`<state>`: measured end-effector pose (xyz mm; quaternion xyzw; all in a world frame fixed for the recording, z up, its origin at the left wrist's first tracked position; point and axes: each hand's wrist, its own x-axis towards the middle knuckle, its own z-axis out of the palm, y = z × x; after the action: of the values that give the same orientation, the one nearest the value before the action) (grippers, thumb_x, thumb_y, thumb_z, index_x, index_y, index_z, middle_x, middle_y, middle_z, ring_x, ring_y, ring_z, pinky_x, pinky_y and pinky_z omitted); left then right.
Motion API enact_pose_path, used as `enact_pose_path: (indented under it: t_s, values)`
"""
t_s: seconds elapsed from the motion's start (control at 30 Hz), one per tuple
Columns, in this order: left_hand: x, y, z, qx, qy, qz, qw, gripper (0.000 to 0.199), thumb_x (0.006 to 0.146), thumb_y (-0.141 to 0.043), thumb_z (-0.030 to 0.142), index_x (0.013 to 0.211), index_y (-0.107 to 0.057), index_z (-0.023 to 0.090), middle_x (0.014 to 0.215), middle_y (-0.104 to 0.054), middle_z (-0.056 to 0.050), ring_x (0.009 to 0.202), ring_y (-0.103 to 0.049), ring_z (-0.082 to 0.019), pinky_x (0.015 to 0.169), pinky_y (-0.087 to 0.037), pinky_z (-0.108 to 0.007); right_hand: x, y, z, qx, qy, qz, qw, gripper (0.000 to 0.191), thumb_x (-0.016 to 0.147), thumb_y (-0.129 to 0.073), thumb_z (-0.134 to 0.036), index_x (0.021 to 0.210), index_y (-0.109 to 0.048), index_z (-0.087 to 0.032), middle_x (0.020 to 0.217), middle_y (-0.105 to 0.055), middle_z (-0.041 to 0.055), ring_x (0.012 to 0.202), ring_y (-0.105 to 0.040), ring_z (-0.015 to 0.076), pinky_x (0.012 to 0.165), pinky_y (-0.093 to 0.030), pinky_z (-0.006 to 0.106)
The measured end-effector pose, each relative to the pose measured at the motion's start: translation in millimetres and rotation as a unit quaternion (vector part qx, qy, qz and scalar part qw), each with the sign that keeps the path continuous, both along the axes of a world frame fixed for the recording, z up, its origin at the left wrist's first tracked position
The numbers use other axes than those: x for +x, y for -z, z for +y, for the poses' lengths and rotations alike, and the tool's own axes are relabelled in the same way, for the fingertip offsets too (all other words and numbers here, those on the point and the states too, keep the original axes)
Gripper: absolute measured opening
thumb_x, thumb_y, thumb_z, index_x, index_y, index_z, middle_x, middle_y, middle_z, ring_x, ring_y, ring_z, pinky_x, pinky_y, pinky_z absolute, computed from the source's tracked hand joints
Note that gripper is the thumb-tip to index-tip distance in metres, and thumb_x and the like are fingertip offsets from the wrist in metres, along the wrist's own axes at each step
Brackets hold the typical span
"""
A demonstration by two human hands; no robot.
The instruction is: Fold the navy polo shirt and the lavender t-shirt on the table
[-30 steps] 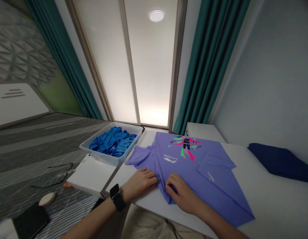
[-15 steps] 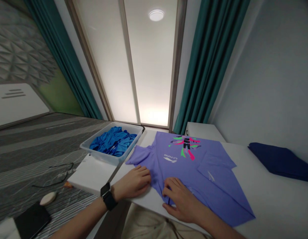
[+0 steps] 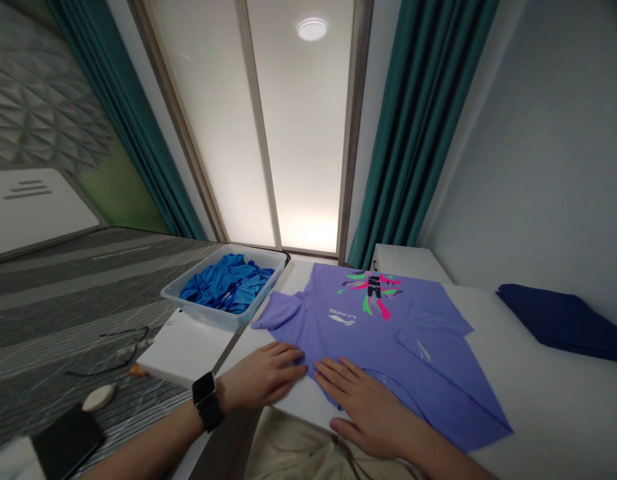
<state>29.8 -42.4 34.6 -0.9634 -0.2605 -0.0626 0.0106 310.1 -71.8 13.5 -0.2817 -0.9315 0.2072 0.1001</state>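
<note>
A purple T-shirt (image 3: pixel 368 340) with a colourful print and white lettering lies spread on the white table (image 3: pixel 538 400), one sleeve and side lying over its right part. My left hand (image 3: pixel 268 373), with a black watch on its wrist, rests at the shirt's near left edge, fingers stretched and nothing visible in them. Flat on the near part of the shirt, close to the collar, lies my right hand (image 3: pixel 361 400), its fingers extended and slightly apart. The fingertips of both hands are close together but not touching.
A clear plastic bin (image 3: pixel 198 310) holding crumpled blue clothes (image 3: pixel 228 283) stands at the table's left. Folded dark blue cloth (image 3: pixel 563 323) lies at the right. A white cabinet (image 3: pixel 411 261) is behind. Below left are a black object (image 3: pixel 68 437) and a cable (image 3: pixel 108 367).
My right hand has gone from curled fingers to a flattened hand on the shirt, its fingertips further left. My left hand's fingers have straightened somewhat. The shirt looks almost the same.
</note>
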Motion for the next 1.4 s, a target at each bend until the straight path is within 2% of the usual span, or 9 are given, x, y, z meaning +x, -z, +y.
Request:
enact_pose_path:
  t_s: [0.13, 0.23, 0.4, 0.53, 0.7, 0.83, 1.0, 1.2, 1.4]
  values:
    - [-16.9, 0.4, -3.1, 0.014, -0.016, -0.003, 1.0, 0.039, 0.093, -0.051, 0.025, 0.132, -0.052, 0.025, 0.133, -0.057, -0.011, 0.122, -0.051, -0.026, 0.103, -0.038, -0.041, 1.9, 0.4, 0.5, -0.009, -0.014, 0.008, 1.0, 0.07, 0.091, -0.058, -0.035, 0.153, -0.026, -0.028, 0.158, -0.03, 0.0074, 0.145, -0.025, 0.0237, 0.121, -0.016, 0.048]
    - [-15.6, -0.7, -1.5, 0.011, -0.044, -0.024, 0.999, 0.029, 0.095, -0.05, 0.023, 0.123, -0.058, 0.024, 0.122, -0.062, -0.008, 0.114, -0.054, -0.022, 0.101, -0.038, -0.038, 2.1, 2.3, 0.8, -0.004, 0.009, 0.028, 1.0, 0.065, 0.09, -0.057, -0.03, 0.15, -0.032, -0.025, 0.155, -0.035, 0.0092, 0.143, -0.03, 0.023, 0.119, -0.022, 0.046]
    - [14.9, -1.3, 0.7, 0.002, -0.041, -0.035, 0.999, 0.017, 0.097, -0.051, 0.024, 0.111, -0.06, 0.023, 0.105, -0.064, -0.005, 0.098, -0.055, -0.019, 0.087, -0.039, -0.032, -1.5, 4.8, -7.6, 0.034, 0.092, 0.044, 0.994, 0.037, 0.082, -0.063, -0.025, 0.117, -0.056, -0.016, 0.138, -0.051, 0.0158, 0.132, -0.041, 0.0279, 0.108, -0.037, 0.045]
    - [36.7, 1.8, 2.0, 0.011, -0.002, -0.018, 1.0, 0.016, 0.096, -0.053, 0.033, 0.104, -0.059, 0.021, 0.101, -0.062, -0.005, 0.094, -0.054, -0.019, 0.084, -0.037, -0.032, -11.3, 9.6, -13.1, 0.099, 0.13, -0.002, 0.987, 0.028, 0.08, -0.069, -0.033, 0.101, -0.058, -0.018, 0.111, -0.06, 0.0116, 0.106, -0.053, 0.0292, 0.094, -0.044, 0.047]
    - [47.4, 8.0, 1.9, 0.02, 0.019, -0.017, 0.999, 0.018, 0.094, -0.057, 0.038, 0.099, -0.058, 0.02, 0.097, -0.06, -0.004, 0.09, -0.053, -0.018, 0.081, -0.036, -0.033, -19.5, 17.2, -10.4, 0.169, 0.135, -0.021, 0.976, 0.004, 0.087, -0.058, -0.02, 0.091, -0.057, -0.02, 0.096, -0.062, 0.0066, 0.094, -0.054, 0.0244, 0.089, -0.042, 0.042]
    - [53.2, 11.8, 1.2, 0.035, 0.03, -0.02, 0.999, 0.018, 0.094, -0.057, 0.038, 0.098, -0.058, 0.02, 0.094, -0.061, -0.003, 0.089, -0.053, -0.018, 0.081, -0.035, -0.033, -16.0, 19.5, -10.3, 0.175, 0.145, 0.017, 0.974, 0.01, 0.09, -0.048, -0.013, 0.089, -0.055, -0.02, 0.091, -0.061, 0.0054, 0.09, -0.053, 0.0222, 0.086, -0.041, 0.038]
    - [51.3, 11.3, 9.5, 0.102, 0.052, 0.01, 0.993, 0.008, 0.097, -0.052, 0.021, 0.09, -0.056, 0.02, 0.088, -0.06, -0.002, 0.085, -0.052, -0.017, 0.082, -0.035, -0.033, -10.8, 20.1, -10.8, 0.156, 0.151, 0.059, 0.974, 0.013, 0.092, -0.044, -0.012, 0.087, -0.052, -0.02, 0.088, -0.06, 0.0052, 0.086, -0.053, 0.0205, 0.081, -0.041, 0.035]
    - [41.3, 10.4, 18.0, 0.131, 0.042, 0.029, 0.99, 0.008, 0.097, -0.053, 0.018, 0.089, -0.055, 0.019, 0.086, -0.06, -0.001, 0.084, -0.052, -0.018, 0.083, -0.035, -0.035, -15.9, 19.6, -11.2, 0.13, 0.18, 0.05, 0.974, 0.007, 0.087, -0.054, -0.015, 0.088, -0.052, -0.021, 0.089, -0.06, 0.0038, 0.087, -0.053, 0.0209, 0.081, -0.04, 0.035]
    - [36.3, 12.4, 18.7, 0.149, 0.052, 0.034, 0.987, 0.009, 0.098, -0.049, 0.017, 0.091, -0.055, 0.019, 0.085, -0.06, -0.002, 0.083, -0.052, -0.018, 0.083, -0.035, -0.035, -23.9, 24.2, -8.8, 0.133, 0.194, 0.026, 0.972, 0.014, 0.082, -0.062, -0.017, 0.091, -0.053, -0.022, 0.094, -0.061, 0.0039, 0.092, -0.052, 0.0239, 0.086, -0.038, 0.039]
